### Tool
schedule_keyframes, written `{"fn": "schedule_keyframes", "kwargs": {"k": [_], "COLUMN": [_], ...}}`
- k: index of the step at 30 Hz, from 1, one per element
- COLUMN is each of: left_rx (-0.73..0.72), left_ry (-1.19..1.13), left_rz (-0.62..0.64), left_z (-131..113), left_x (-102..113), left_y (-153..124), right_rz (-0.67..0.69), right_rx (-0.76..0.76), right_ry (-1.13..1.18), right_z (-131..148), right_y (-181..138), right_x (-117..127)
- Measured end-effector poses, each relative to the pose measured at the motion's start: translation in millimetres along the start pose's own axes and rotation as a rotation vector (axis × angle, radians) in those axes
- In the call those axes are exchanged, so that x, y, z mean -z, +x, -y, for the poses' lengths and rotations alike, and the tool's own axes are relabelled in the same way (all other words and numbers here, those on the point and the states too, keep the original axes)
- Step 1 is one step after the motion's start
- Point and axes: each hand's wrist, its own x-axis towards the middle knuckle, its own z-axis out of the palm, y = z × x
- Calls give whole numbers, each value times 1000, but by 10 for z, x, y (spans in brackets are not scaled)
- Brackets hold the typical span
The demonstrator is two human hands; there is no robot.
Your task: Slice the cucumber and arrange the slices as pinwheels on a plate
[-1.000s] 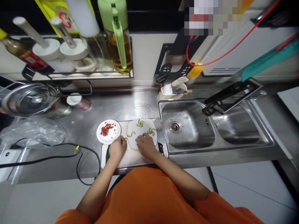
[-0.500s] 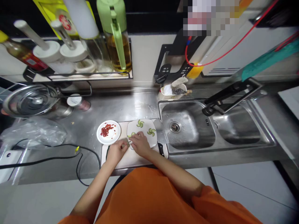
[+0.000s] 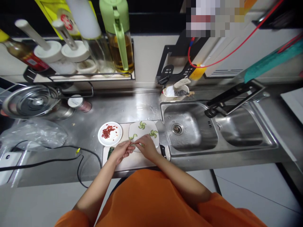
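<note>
My left hand (image 3: 122, 151) is over the near left corner of a squarish white plate (image 3: 145, 126), its thumb and forefinger pinched on a thin pale-green cucumber slice (image 3: 133, 144). Close beside it my right hand (image 3: 148, 146) has its fingers closed, with a bit of green cucumber showing between them. Curved cucumber slices form two pinwheels (image 3: 142, 125) on the plate, and a few more slices (image 3: 133, 137) lie at its left. Partly behind my left hand is a dark green cucumber piece (image 3: 110, 152) on the cutting board (image 3: 132, 164). A round white plate (image 3: 102, 138) holds small red dried berries (image 3: 108, 131).
A cleaver (image 3: 163, 151) lies at the board's right end, beside the double sink (image 3: 189, 126) with a black faucet (image 3: 224, 97). To the left are a plastic bag (image 3: 35, 134), a black cable (image 3: 94, 151) and a lidded pot (image 3: 33, 102). Seasoning jars (image 3: 75, 52) and an oil bottle (image 3: 119, 47) line a rack.
My right hand has drawn back slightly to the right, baring the slices at the plate's left. My left hand has turned palm upward, and the dark cucumber piece beside it shows more.
</note>
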Motion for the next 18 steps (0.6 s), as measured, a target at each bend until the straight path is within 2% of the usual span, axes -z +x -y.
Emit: {"fn": "schedule_keyframes", "kwargs": {"k": [4, 8, 12, 15, 18], "left_rx": [61, 17, -55, -198, -338], "left_ry": [-200, -239, -111, 20, 197], "left_rz": [86, 52, -67, -136, -184], "left_z": [-21, -50, -84, -86, -88], "left_x": [-15, -1, 21, 58, 99], "left_y": [57, 110, 179, 271, 370], "right_rz": [-9, 31, 101, 111, 94], "right_rx": [18, -42, -233, -405, -514], "right_ry": [43, 34, 68, 123, 113], "right_z": [-29, -18, 24, 44, 47], "right_y": [4, 34, 88, 144, 213], "right_x": [12, 31, 3, -48, -95]}}
